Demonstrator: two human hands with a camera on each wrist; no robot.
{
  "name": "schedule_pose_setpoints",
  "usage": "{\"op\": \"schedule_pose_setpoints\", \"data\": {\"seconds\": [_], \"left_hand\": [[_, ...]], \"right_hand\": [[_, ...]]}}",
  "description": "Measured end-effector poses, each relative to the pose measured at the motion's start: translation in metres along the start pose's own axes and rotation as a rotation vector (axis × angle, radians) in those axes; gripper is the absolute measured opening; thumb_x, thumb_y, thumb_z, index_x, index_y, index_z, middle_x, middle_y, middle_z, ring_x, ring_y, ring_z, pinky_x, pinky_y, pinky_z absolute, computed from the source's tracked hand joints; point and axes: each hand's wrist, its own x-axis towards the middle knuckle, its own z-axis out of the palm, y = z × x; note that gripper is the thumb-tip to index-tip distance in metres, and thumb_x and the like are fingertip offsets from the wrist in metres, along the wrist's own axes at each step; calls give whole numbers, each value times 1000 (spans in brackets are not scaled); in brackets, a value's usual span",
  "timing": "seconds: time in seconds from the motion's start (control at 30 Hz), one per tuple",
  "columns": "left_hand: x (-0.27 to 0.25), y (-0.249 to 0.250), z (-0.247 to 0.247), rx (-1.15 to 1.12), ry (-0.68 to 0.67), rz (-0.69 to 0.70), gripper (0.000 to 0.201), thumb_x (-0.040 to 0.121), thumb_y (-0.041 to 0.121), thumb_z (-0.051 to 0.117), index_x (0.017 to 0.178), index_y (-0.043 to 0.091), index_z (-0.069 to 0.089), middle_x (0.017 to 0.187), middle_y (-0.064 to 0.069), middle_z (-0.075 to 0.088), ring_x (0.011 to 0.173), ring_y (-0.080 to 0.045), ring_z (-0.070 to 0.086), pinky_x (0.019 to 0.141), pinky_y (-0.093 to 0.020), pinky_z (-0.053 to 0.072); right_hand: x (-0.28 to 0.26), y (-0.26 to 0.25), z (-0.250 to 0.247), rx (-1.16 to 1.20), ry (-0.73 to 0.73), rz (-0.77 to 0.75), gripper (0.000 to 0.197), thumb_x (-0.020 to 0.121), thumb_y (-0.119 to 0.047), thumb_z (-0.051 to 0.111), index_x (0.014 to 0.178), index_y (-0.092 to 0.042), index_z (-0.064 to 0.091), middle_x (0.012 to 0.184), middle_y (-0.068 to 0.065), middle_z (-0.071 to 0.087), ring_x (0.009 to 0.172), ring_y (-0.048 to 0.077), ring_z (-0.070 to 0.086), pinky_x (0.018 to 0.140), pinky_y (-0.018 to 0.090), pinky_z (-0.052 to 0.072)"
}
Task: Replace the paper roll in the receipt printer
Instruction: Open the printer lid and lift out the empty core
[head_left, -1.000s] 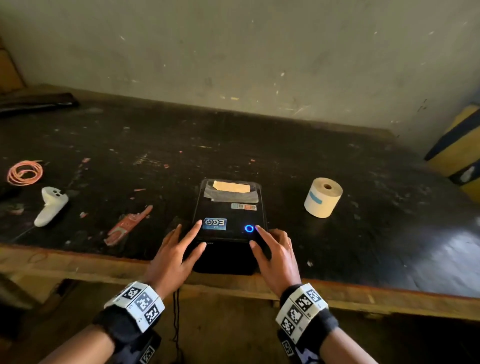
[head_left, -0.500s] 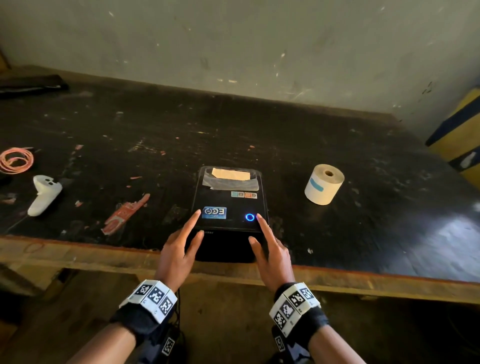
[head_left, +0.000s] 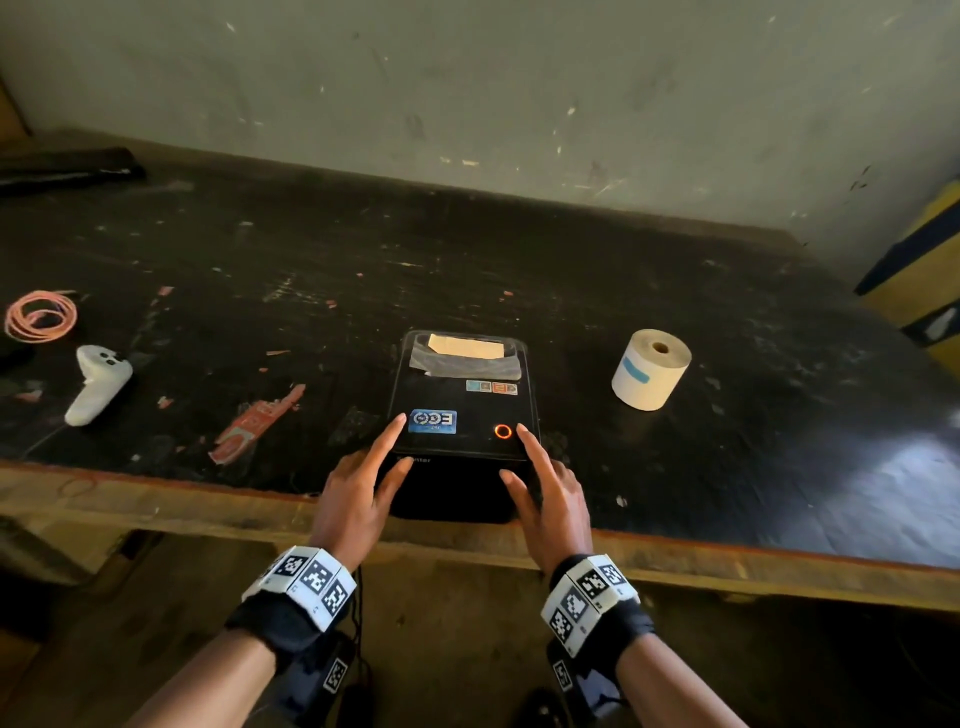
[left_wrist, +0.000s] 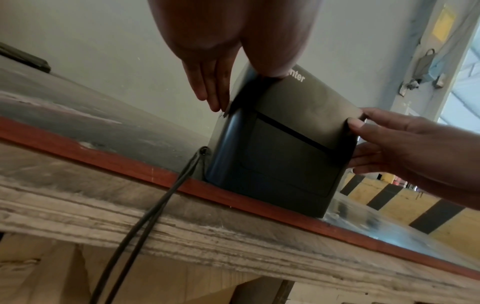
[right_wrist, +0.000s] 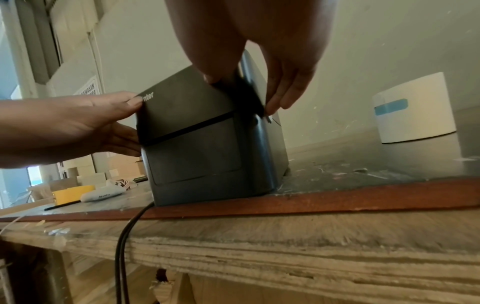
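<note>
The black receipt printer stands at the near edge of the dark tabletop, between the two hands. The left hand lies against its left side, fingers straight, thumb on the front top edge. The right hand mirrors it on the right side, fingers extended, forefinger beside the orange-lit ring button. The lid is down. The spare paper roll stands well apart, to the right.

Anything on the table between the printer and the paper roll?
Nothing: in the head view the stretch of table between the printer and the paper roll is bare apart from scuffs and specks.
</note>
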Motion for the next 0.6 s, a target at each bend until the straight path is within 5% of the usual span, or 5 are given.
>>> {"op": "schedule_pose_setpoints", "data": {"seconds": [0.17, 0.47, 0.6], "left_hand": [[12, -3, -8, -56, -121, 8, 61, 86, 60, 36, 140, 48, 11, 135, -14, 51, 122, -25, 50, 105, -41, 41], [17, 1, -10, -75, -174, -41, 61, 83, 50, 41, 139, 45, 18, 140, -14, 45, 128, -21, 43, 106, -27, 30], [18, 0, -13, -110, -215, -72, 60, 83, 50, 42, 138, 48, 18, 140, -5, 42, 126, -16, 42, 103, -24, 32]], "right_hand": [[8, 1, -12, -30, 0, -27, 55, 90, -55, 41, 141, -44, 24, 120, 5, 59, 108, 21, 54, 89, 36, 46], [24, 7, -23, 23, -24, -55, 68, 77, -70, 38, 137, -38, 39, 96, -2, 65, 87, 12, 60, 76, 36, 55], [26, 8, -24, 53, -25, -48, 66, 76, -69, 46, 134, -38, 43, 99, -5, 65, 86, 6, 60, 77, 31, 56]]}}
